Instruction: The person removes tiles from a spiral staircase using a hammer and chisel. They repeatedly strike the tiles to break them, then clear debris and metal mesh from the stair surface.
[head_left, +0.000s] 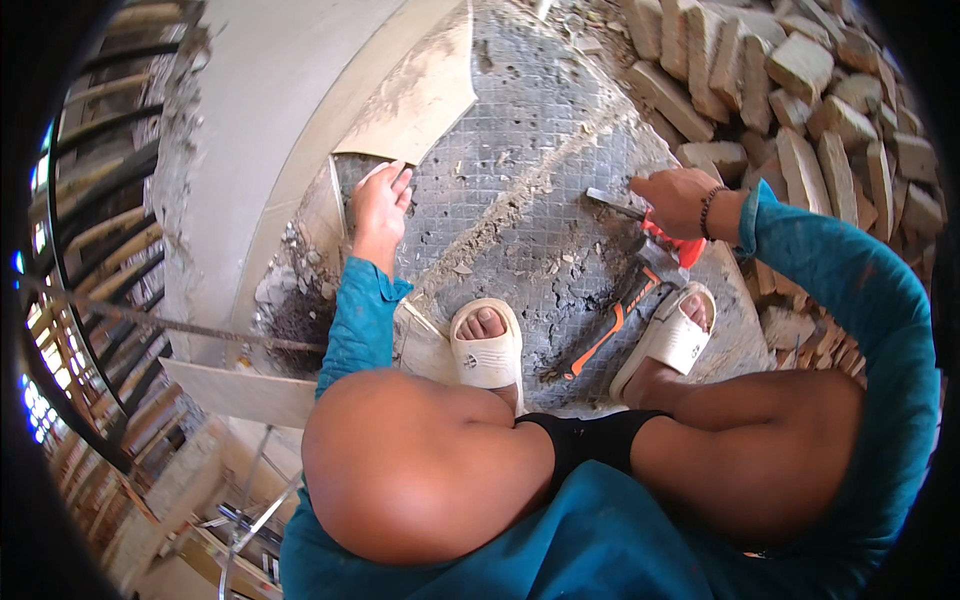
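My left hand (380, 208) is at the lower edge of a dusty beige sheet-like tile piece (425, 100). Its fingers are curled together, and what lies between them, if anything, is too small to name. Farther right, my right hand (680, 194) has its fingers drawn in and partly hidden. Just below it is a chisel with a flat metal blade (616, 204) and a red grip (684, 246); whether the fingers touch it I cannot tell. A hammer (622, 316) with an orange and black handle lies between my feet, its metal head beside the red grip.
Grey gridded floor (520, 150) carries crumbs of mortar and dust. Stacked broken bricks (800, 150) crowd the right side. A pale wall (260, 90) and rubble (300, 285) stand at left, with dark metal bars (95, 220) beyond. My feet wear white sandals (488, 345).
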